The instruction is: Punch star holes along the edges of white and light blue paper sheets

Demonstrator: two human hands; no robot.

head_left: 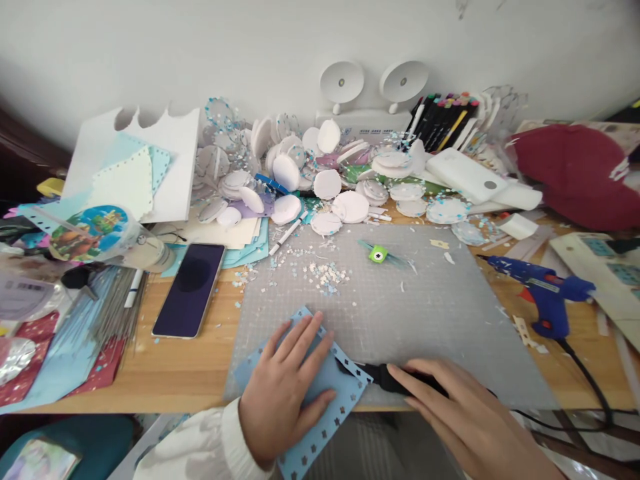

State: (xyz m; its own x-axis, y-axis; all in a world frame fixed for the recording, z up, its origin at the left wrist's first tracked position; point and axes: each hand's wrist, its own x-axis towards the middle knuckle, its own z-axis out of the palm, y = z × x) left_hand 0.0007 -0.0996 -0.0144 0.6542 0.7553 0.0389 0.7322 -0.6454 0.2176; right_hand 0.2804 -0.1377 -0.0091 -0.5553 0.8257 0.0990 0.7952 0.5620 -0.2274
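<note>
My left hand (pixel 290 387) lies flat with fingers spread on a sheet of light blue paper (pixel 320 437), pressing it to the grey cutting mat (pixel 425 313). Small flower-shaped holes run along the sheet's edges. Black scissors (pixel 383 377) are in my right hand (pixel 465 407), their handles partly hidden under the fingers. Their dark tip reaches into a slit between the punched edge strip and the rest of the sheet. A small green craft punch (pixel 378 254) sits farther up the mat, beside a pile of tiny white and blue paper bits (pixel 327 277).
White paper discs (pixel 350 207) crowd the back. A phone (pixel 190 290), a plastic cup (pixel 145 250) and wire stems (pixel 117 313) lie left. To the right are a blue glue gun (pixel 547 290) with its cord, a maroon cap (pixel 575 173) and markers (pixel 445 123).
</note>
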